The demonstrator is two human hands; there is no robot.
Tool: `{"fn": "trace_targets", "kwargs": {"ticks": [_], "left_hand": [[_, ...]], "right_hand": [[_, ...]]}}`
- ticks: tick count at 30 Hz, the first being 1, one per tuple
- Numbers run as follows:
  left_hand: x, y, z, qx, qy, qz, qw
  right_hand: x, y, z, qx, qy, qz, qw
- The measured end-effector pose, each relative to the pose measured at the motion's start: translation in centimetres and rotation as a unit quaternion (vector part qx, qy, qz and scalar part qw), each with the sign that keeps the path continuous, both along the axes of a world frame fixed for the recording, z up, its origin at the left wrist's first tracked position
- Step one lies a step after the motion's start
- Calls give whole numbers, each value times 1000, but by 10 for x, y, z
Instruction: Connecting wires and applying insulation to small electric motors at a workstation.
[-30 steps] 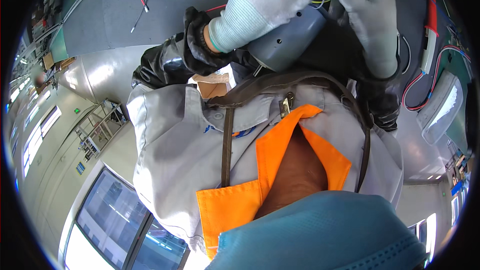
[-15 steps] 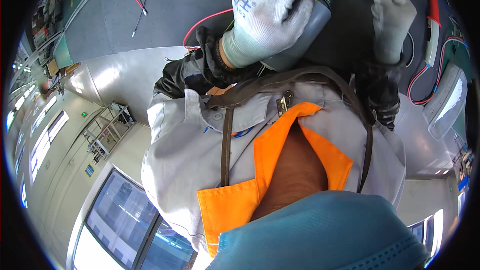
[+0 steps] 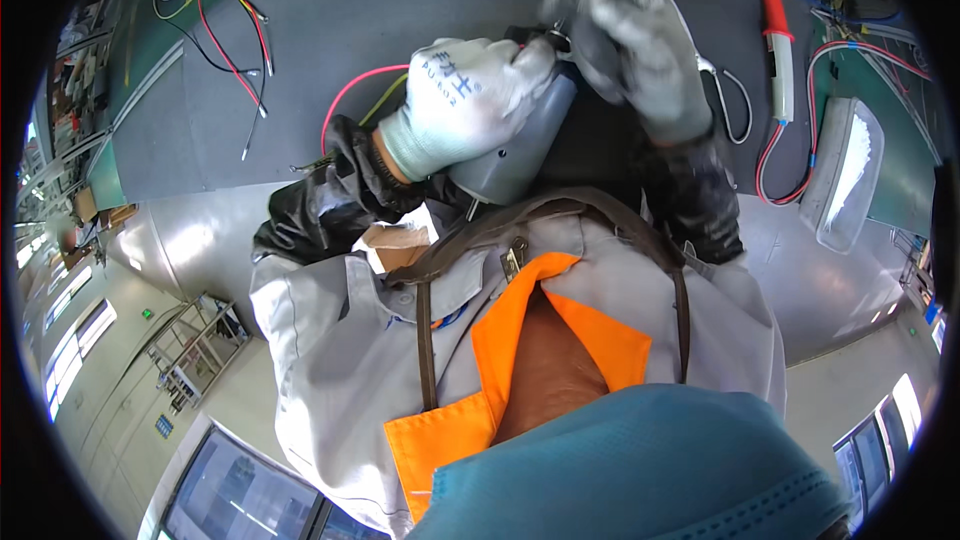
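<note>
My left hand (image 3: pixel 465 100), in a white glove, rests over a grey cylindrical housing (image 3: pixel 510 160) near the table's front edge. Its fingers are closed at the housing's far end, pinching wires that are mostly covered. A red wire (image 3: pixel 350 95) and a yellow-green wire (image 3: pixel 388 98) run out to the left from under that hand. Right beside those fingertips is my gloved right hand (image 3: pixel 645 55), curled toward the same wire end. Its fingers are smeared by motion, so whether they hold anything is hidden.
Loose red, black and yellow wires (image 3: pixel 235 45) lie at the far left. On the right are a red-and-white rod-shaped probe (image 3: pixel 777 35) with red and grey cables (image 3: pixel 808 155), a white cord loop (image 3: pixel 740 105) and a translucent plastic tray (image 3: pixel 842 175). The dark mat (image 3: pixel 270 140) ends near my body.
My right hand has come in from the right to the left hand's fingertips; the pale strip it pulled outward no longer shows there. The whole view has shifted, showing more of the far table.
</note>
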State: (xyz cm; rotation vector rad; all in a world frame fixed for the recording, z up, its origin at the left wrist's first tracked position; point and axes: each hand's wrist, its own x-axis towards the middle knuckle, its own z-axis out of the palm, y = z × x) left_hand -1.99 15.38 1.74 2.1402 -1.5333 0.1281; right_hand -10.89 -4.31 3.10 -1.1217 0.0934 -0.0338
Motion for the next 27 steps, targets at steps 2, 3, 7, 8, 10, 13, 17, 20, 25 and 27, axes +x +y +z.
{"fn": "trace_targets", "kwargs": {"ticks": [2, 3, 7, 8, 10, 13, 17, 20, 25, 27], "left_hand": [[14, 7, 10, 82, -126, -103, 983], [17, 4, 17, 89, -150, -139, 975], [17, -5, 14, 44, -118, -194, 973], [13, -6, 15, 49, -110, -203, 972], [10, -13, 17, 63, -132, -218, 965], [-1, -4, 17, 80, -146, -136, 977], [6, -11, 32, 53, -113, -81, 989], [7, -33, 49, 93, -93, -84, 988], [43, -32, 40, 27, 205, -169, 964], [53, -29, 26, -18, 523, -133, 842]], "right_hand": [[-23, 2, -1, -32, 49, -11, 998], [-30, 1, -2, -58, 104, -22, 993], [-11, -19, -5, -219, -8, -54, 974], [10, -15, -5, -75, -20, -30, 997], [45, -9, -2, 102, -9, 108, 989], [17, -8, 11, -2, 27, -79, 996], [-66, -86, -31, -819, -174, -208, 505], [-134, -58, -58, -726, 69, -211, 651], [-184, -11, -36, -688, 143, -142, 697], [-193, -10, -34, -686, 166, -126, 697]]}}
